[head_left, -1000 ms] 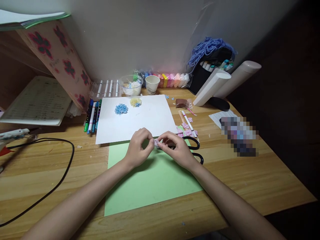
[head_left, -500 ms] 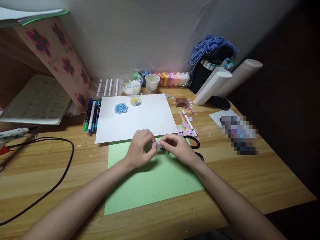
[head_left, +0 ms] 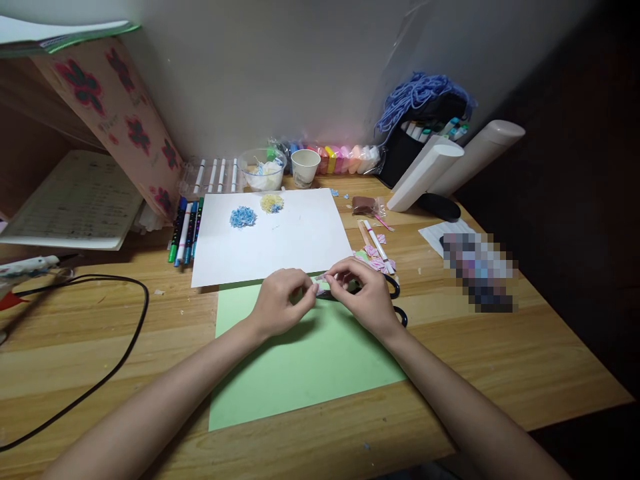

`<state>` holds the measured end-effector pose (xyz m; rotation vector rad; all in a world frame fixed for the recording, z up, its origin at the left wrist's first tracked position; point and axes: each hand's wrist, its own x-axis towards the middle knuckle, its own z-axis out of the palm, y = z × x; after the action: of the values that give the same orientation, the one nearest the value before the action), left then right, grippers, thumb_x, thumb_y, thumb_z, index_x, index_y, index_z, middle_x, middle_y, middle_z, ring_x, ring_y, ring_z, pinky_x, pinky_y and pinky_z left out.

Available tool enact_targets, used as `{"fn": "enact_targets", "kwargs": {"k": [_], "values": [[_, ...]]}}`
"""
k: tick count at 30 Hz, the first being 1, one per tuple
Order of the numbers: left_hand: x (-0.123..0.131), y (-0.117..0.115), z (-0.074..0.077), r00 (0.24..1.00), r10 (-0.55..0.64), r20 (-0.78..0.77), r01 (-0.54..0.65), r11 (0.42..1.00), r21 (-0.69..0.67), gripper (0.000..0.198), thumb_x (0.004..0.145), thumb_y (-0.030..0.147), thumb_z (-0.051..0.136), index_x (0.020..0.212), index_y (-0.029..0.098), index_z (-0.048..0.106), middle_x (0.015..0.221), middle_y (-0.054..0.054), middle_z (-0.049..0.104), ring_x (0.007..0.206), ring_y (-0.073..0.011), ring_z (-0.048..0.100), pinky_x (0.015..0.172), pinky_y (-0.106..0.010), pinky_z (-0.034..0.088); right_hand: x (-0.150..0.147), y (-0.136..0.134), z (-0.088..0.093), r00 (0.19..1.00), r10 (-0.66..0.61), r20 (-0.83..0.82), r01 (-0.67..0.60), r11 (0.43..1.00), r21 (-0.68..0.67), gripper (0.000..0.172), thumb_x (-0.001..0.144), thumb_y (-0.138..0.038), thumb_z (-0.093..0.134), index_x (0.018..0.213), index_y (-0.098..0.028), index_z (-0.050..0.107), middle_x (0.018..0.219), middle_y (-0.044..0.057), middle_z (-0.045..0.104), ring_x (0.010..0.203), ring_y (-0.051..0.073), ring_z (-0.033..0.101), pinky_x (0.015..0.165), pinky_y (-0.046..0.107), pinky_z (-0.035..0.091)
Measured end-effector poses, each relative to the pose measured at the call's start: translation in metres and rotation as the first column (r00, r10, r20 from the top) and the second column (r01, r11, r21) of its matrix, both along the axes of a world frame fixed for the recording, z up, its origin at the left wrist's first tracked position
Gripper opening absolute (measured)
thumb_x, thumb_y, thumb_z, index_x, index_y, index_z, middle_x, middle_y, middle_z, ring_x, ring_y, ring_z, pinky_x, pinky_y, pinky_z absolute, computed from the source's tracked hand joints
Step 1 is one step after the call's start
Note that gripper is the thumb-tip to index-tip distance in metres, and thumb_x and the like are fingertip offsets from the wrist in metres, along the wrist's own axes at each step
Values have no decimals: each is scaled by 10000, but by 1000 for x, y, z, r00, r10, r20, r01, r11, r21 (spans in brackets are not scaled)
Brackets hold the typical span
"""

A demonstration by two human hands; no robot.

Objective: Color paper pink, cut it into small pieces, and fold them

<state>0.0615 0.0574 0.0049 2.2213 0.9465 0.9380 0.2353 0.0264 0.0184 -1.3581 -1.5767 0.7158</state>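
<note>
Over the green sheet, my left hand and my right hand face each other in pinches. Between their fingertips shows a small pink-and-white paper piece, mostly covered by the fingers. Black-handled scissors lie beneath my right hand, which hides their middle. Just beyond the hands, a white paper sheet overlaps the green one. It bears a blue flower-like cluster and a yellow one. More pink-striped paper scraps lie right of the white sheet.
A white marker lies by the scraps. Along the wall stand a paper cup, a clear bowl and a black pen holder. A glue gun and its black cord occupy the left.
My right hand has shifted slightly right and its fingertips have drawn a little away from my left hand's. More of the scissors now shows between the hands. My left hand has barely moved.
</note>
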Motion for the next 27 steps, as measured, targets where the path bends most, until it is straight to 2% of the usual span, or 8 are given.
{"fn": "enact_targets", "kwargs": {"k": [3, 6, 14, 19, 23, 27], "values": [[0, -1, -1, 992, -116, -50, 116, 993, -5, 218, 900, 263, 463, 773, 179, 620, 618, 4, 621, 562, -126, 514, 614, -271, 389, -2, -2, 2, 995, 2, 102, -13, 994, 107, 61, 823, -160, 597, 782, -202, 612, 761, 19, 618, 635, 131, 525, 570, 268, 430], [0, -1, 0, 991, -117, -58, 114, 992, -55, 217, 918, 274, 450, 892, 184, 645, 684, -9, 675, 612, -138, 570, 660, -281, 417, -3, -3, 3, 987, 4, 161, -28, 989, 143, 64, 830, -161, 590, 804, -215, 612, 775, 28, 625, 662, 147, 537, 583, 284, 443], [-1, 0, 2, 994, -96, -47, 88, 985, -146, 290, 947, 270, 388, 765, 175, 593, 685, -18, 660, 641, -146, 586, 670, -277, 428, -5, -3, 0, 983, 62, 172, -91, 983, 163, 70, 839, -165, 585, 848, -224, 621, 835, 42, 636, 741, 170, 567, 633, 306, 463], [0, 0, 2, 998, -50, -43, 42, 984, -173, 269, 946, 248, 381, 792, 177, 590, 688, -8, 647, 648, -142, 578, 667, -268, 422, -7, -5, 1, 996, 34, 86, -42, 995, 91, 48, 848, -185, 579, 838, -212, 617, 834, 33, 616, 682, 142, 542, 584, 275, 439], [0, 1, 3, 999, -27, -38, 19, 979, -204, 279, 938, 246, 383, 748, 183, 578, 663, -1, 637, 632, -140, 565, 660, -268, 420, -7, -4, -3, 997, -33, -69, 30, 998, -47, 71, 849, -249, 586, 801, -198, 598, 811, 30, 605, 693, 141, 544, 573, 254, 432], [1, 1, 3, 998, -12, -62, -1, 979, -202, 291, 923, 240, 389, 682, 185, 542, 638, 2, 615, 602, -135, 539, 635, -266, 406, -5, -1, -8, 985, -57, -164, 34, 990, -140, 110, 827, -299, 615, 801, -193, 601, 785, 29, 609, 692, 146, 541, 566, 248, 428]]}}
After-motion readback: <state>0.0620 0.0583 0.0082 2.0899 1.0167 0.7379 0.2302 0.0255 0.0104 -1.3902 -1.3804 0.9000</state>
